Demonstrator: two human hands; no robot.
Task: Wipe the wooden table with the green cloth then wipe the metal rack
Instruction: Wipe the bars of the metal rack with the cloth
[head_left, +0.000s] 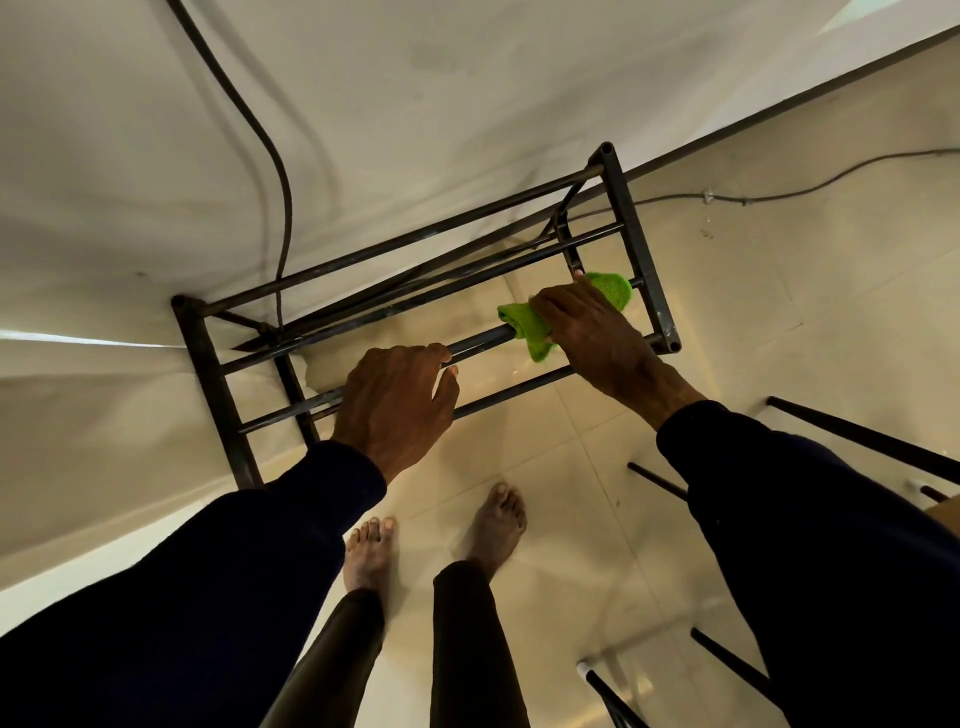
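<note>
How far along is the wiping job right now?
Rack stage is under way: the right hand wraps the green cloth round a bar of the metal rack, while the left hand grips that bar. Other bars likely remain. The table top isn't in view, so unconfirmed.

green cloth (613, 292): bunched round rack bar | metal rack (640, 249): dark, upright

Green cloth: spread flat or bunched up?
Bunched. The green cloth wraps round a bar of the metal rack, crumpled under the right hand gripping it.
</note>
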